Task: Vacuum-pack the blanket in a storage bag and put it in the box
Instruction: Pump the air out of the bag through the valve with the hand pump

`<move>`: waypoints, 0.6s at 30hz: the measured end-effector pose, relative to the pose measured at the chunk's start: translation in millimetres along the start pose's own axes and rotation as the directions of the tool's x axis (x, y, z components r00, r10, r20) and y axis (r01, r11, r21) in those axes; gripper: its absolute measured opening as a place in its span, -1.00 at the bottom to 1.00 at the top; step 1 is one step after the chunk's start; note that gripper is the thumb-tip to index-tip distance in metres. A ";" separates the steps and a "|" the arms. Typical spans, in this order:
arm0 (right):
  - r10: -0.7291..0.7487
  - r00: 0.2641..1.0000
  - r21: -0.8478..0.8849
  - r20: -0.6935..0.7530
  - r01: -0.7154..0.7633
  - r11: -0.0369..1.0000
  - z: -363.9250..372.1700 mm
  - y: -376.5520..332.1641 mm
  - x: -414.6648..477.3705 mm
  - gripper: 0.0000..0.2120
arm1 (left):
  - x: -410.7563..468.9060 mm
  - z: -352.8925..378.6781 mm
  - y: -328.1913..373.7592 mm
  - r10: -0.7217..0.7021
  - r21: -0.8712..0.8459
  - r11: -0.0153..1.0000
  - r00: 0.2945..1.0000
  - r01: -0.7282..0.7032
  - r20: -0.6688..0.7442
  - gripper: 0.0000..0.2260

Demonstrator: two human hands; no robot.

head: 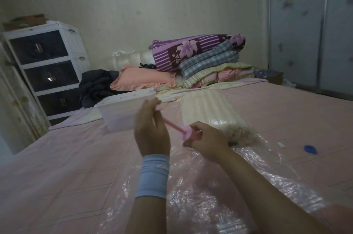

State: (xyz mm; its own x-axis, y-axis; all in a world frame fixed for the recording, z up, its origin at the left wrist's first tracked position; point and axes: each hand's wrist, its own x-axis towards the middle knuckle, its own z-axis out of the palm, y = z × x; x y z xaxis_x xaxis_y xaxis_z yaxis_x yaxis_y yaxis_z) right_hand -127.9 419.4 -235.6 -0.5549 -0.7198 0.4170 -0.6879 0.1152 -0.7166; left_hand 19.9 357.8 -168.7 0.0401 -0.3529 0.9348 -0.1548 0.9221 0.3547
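Pumping appears to be the step in hand; left hand point(152, 128) is curled round the drawn-out plunger handle of the pink pump point(188, 135); right hand point(206, 142) is wrapped round its barrel, held down on the storage bag point(200, 186); blanket point(212, 107) lies rolled inside the bag on the bed point(57, 167), beside the box point(122, 113). Risk: a tilted barrel could break the valve seal, letting air back in; the bag looks slack.
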 end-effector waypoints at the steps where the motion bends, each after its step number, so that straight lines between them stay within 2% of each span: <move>1: -0.005 1.000 -0.003 -0.003 0.005 1.000 0.4 0.2 -0.2 -0.53 | -11.7 5.8 -2.1 -0.033 -0.005 0.999 0.991 0.034 0.129 -0.81; 2: -0.008 1.000 -0.004 -0.004 0.007 1.000 0.3 0.4 -0.7 -0.54 | -21.9 11.3 -5.1 -0.082 -0.001 0.996 0.957 0.085 0.280 -0.82; 4: -0.012 1.000 -0.009 0.002 0.012 1.000 -0.2 0.4 -2.0 -0.55 | -32.6 17.5 -10.0 -0.198 0.058 0.979 0.828 0.198 0.524 -0.86; 5: -0.015 1.000 -0.012 0.003 0.015 1.000 -0.2 0.2 -2.7 -0.55 | -32.1 17.4 -12.0 -0.220 0.079 0.974 0.793 0.213 0.568 -0.87; 6: -0.014 1.000 -0.013 -0.002 0.013 1.000 0.0 -0.1 -2.9 -0.54 | -28.6 16.0 -12.4 -0.199 0.072 0.979 0.805 0.192 0.560 -0.87; 7: -0.009 1.000 -0.007 -0.011 0.009 1.000 0.0 -0.1 -2.8 -0.53 | -23.0 12.8 -10.9 -0.146 0.048 0.989 0.854 0.141 0.500 -0.87; 9: 0.001 1.000 0.020 -0.025 -0.001 1.000 -1.1 0.3 -1.2 -0.53 | -6.3 5.3 -4.4 -0.013 -0.005 1.000 0.968 0.015 0.249 -0.85; 11: 0.005 1.000 0.025 -0.011 -0.004 1.000 -2.5 0.6 -0.8 -0.53 | 8.2 -3.4 2.5 0.059 0.007 0.998 0.998 -0.059 -0.030 -0.84; 12: 0.004 1.000 0.021 -0.002 -0.004 1.000 -2.2 1.1 -0.7 -0.53 | 12.0 -5.3 3.4 0.074 0.019 0.997 0.991 -0.072 -0.113 -0.84; 13: 0.002 1.000 0.015 0.002 -0.002 1.000 -1.4 2.1 -0.9 -0.52 | 11.9 -4.3 1.4 0.079 0.028 0.997 0.987 -0.076 -0.137 -0.84; 14: -0.002 1.000 0.006 0.001 0.002 1.000 0.0 2.7 -0.9 -0.51 | 7.8 -1.4 -2.0 0.074 0.029 0.997 0.992 -0.072 -0.103 -0.84; 16: -0.008 1.000 -0.005 -0.015 0.007 1.000 2.2 3.6 -0.7 -0.50 | -9.5 7.1 -5.2 0.018 -0.006 1.000 0.995 -0.018 0.101 -0.80; 18: -0.009 1.000 -0.012 -0.024 0.008 1.000 2.5 3.8 -0.6 -0.51 | -27.2 14.5 -4.8 -0.128 -0.038 0.988 0.922 0.152 0.366 -0.80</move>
State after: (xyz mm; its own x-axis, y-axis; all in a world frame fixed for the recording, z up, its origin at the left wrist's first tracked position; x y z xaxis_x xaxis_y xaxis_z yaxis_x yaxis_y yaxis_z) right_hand -129.0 418.6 -239.9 -0.5599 -0.7044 0.4362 -0.6980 0.1174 -0.7064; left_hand 5.2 360.6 -196.1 -0.3047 -0.5014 0.8098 -0.1097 0.8631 0.4931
